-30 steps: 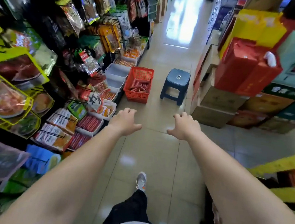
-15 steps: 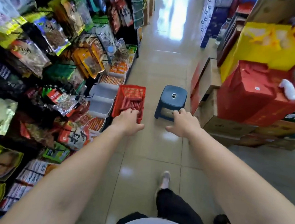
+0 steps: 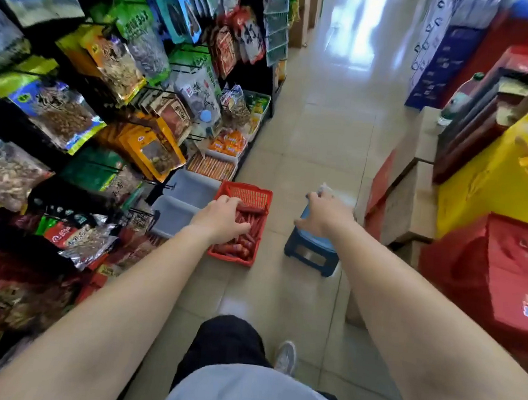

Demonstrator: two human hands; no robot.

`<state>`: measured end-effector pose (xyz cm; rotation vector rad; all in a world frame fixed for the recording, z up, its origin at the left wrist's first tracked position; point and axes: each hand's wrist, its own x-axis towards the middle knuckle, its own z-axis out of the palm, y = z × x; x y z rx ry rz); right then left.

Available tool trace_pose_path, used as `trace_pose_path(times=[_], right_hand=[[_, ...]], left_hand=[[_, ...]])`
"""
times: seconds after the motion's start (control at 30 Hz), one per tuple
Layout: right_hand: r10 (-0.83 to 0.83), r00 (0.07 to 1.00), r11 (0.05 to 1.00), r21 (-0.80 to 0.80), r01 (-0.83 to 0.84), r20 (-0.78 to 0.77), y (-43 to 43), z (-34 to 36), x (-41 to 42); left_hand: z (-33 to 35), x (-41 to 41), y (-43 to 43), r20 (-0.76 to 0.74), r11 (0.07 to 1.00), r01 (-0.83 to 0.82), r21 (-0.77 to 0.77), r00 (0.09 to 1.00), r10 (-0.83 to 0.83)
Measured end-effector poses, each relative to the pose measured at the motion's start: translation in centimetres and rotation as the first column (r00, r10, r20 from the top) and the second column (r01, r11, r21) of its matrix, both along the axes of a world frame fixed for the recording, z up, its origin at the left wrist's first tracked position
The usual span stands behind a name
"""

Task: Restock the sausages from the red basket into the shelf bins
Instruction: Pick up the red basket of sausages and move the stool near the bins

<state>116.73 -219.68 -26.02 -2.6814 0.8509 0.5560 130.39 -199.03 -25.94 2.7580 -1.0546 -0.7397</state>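
Left hand (image 3: pixel 221 220) nearer, loosely curled, gripping nothing visible. Sausages (image 3: pixel 242 238) directly under and past fingertips in red basket (image 3: pixel 258 196), long axes running away. Empty shelf bins (image 3: pixel 179 205) just left. Right hand (image 3: pixel 326 216) over stool (image 3: pixel 311 251), grip unclear.

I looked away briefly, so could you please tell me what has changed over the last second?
The person walked up the aisle. The left hand reached into the red basket onto the sausages; the right hand came onto the blue stool. Basket, stool and grey shelf bins stayed put.
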Motion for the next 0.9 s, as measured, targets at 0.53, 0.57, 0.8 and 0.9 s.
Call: trace_pose_path(times=[0.53, 0.57, 0.8, 0.9], right_hand=[[0.201, 0.973, 0.974, -0.082, -0.211, -0.117, -16.6, 0.2, 30.7], [0.228, 0.967, 0.968, -0.083, -0.238, -0.111, -16.9, 0.7, 32.5], [0.453, 0.878, 0.877, -0.103, -0.470, -0.153, -16.7, 0.8, 43.3], [0.549, 0.812, 0.814, -0.092, -0.573, -0.196, -16.2, -0.2, 47.6]], left_hand=[[-4.8, 28.0, -14.2, -0.216, 0.970, -0.242, -0.008, 0.948, 0.234], [-4.6, 29.2, -14.6, -0.219, 0.963, -0.270, -0.027, 0.941, 0.258], [-5.1, 34.2, -15.4, -0.216, 0.896, -0.440, -0.053, 0.881, 0.420], [-6.4, 35.0, -14.4, -0.251, 0.827, -0.562, -0.030, 0.805, 0.538]])
